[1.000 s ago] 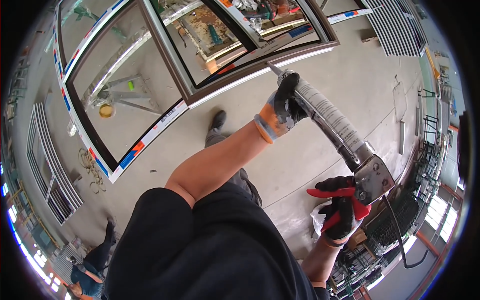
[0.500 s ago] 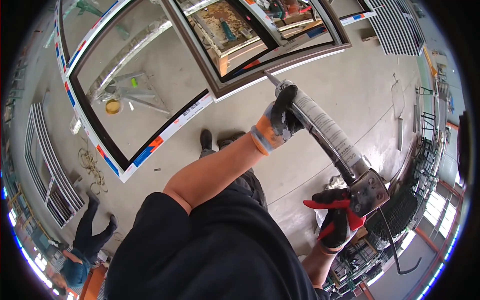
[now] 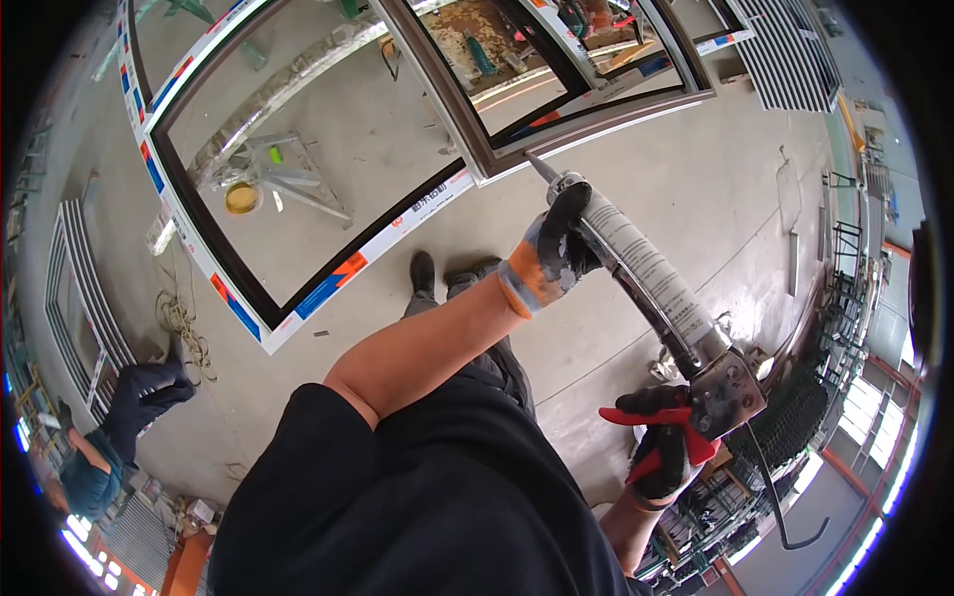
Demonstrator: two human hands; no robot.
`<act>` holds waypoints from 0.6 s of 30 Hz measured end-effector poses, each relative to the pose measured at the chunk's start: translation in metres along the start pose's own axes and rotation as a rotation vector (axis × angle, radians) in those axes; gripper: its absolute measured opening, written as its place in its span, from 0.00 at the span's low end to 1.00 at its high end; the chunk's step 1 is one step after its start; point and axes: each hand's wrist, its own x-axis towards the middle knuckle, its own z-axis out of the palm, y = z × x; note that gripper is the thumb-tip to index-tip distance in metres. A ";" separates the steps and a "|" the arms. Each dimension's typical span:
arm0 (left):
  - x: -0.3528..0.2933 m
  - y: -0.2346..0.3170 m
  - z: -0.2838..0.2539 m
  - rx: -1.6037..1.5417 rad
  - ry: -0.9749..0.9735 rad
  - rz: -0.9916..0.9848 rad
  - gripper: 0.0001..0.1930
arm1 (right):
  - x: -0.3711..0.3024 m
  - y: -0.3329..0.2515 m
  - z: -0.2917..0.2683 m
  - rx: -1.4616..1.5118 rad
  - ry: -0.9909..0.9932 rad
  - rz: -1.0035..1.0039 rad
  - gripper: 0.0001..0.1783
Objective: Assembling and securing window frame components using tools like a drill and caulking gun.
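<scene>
On the smooth grey workshop floor (image 3: 397, 348) lies coiled tan cord (image 3: 182, 320); the gloved left hand (image 3: 555, 248) wraps the silver metal caulking gun (image 3: 729, 389), right hand (image 3: 664, 459) curled round its red handle (image 3: 636, 416), nozzle (image 3: 543, 169) beside the brown rectangular frame (image 3: 588, 129).

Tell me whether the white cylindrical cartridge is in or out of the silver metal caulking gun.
In: the cartridge lies lengthwise within the caulking gun, its grey conical nozzle protruding in front.

Red-handled metal caulking gun (image 3: 644, 301), slanting up-left, loaded with a white printed cartridge (image 3: 648, 260); its tapered grey nozzle (image 3: 544, 170) ends at the lower rail of a brown window frame (image 3: 596, 127).
</scene>
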 end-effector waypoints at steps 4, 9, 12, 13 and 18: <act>-0.014 0.007 0.005 -0.012 0.035 -0.012 0.12 | -0.012 0.000 0.010 0.022 0.003 0.012 0.25; -0.027 0.014 0.006 -0.001 -0.009 -0.014 0.12 | -0.023 -0.001 0.021 0.045 0.058 0.034 0.26; -0.036 0.017 0.007 0.022 0.001 0.025 0.12 | -0.025 -0.001 0.021 0.026 0.025 0.018 0.27; -0.037 0.018 0.005 0.024 0.011 0.022 0.12 | -0.025 -0.001 0.020 0.032 0.025 0.018 0.27; -0.048 0.017 0.009 0.102 0.079 0.053 0.14 | -0.021 0.006 -0.004 0.098 -0.025 0.087 0.29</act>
